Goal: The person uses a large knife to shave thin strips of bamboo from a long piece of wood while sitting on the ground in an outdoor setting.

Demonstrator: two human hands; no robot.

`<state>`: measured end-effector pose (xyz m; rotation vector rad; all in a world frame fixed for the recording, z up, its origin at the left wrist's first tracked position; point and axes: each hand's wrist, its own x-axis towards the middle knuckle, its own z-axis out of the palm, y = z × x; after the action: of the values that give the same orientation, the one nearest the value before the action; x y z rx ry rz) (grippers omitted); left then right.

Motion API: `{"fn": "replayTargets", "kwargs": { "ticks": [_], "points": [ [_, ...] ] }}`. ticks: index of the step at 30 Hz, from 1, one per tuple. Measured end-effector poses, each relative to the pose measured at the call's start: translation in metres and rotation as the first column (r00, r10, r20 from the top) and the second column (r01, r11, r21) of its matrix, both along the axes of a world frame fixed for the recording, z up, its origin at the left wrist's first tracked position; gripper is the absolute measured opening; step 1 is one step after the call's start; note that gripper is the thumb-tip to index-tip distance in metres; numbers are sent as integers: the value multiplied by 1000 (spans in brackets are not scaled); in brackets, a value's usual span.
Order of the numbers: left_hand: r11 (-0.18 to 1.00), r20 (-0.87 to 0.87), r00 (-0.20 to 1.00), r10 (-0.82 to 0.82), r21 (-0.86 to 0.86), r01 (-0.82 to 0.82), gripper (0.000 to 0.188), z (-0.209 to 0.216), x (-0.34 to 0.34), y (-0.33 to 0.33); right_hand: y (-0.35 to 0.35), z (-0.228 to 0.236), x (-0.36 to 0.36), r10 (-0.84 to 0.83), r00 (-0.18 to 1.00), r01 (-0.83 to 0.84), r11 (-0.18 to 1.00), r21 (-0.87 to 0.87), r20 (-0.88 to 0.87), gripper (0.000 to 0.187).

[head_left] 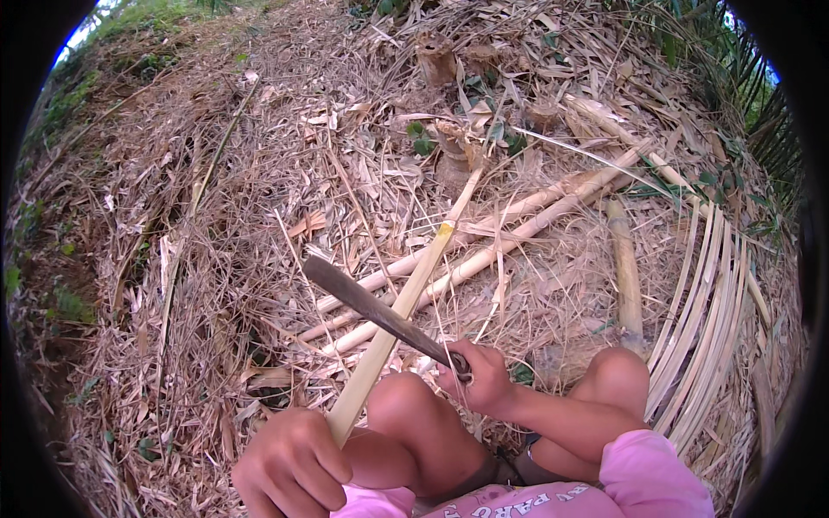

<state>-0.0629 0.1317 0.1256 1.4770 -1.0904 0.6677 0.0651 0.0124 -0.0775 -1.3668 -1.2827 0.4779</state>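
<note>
My left hand (292,462) is closed around the near end of a long, pale split bamboo strip (380,350). The strip slants up and away toward a cut stump, with a yellowish band at a joint partway along. In my right hand (485,377), the fingers wrap round the handle end of a dark, broad-bladed machete (371,304). Its blade points to the upper left and crosses over the strip at a steep angle; whether the edge touches the strip I cannot tell. The handle is mostly hidden by my fingers. Both my bent knees lie close beneath my arms.
Several bamboo poles (527,226) lie crosswise beyond my knees. A bundle of thin pale strips (704,315) curves along the right. A short bamboo piece (623,268) lies near it. A cut bamboo stump (455,155) stands ahead, amid dry leaf litter (216,233).
</note>
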Motion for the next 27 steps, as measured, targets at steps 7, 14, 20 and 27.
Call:
{"fn": "replayTargets", "kwargs": {
  "ticks": [7, 14, 20, 27],
  "points": [
    [997, 67, 995, 69, -29, -68, 35, 5, -2, -7, 4, -4, -2, 58, 998, -59, 997, 48, 17, 38],
    [988, 95, 985, 145, -70, -139, 31, 2, 1, -7, 16, -8, 6, 60, 996, -66, 993, 96, 65, 39],
    [987, 77, 985, 153, -58, -149, 31, 3, -1, -6, 16, -6, 5, 67, 995, -72, 995, 74, 69, 42],
    [880, 128, 901, 415, -307, -362, 37, -1, -1, -15, 20, -10, 9, 1, 1000, -1, 1000, 2, -28, 31]
  ]
}}
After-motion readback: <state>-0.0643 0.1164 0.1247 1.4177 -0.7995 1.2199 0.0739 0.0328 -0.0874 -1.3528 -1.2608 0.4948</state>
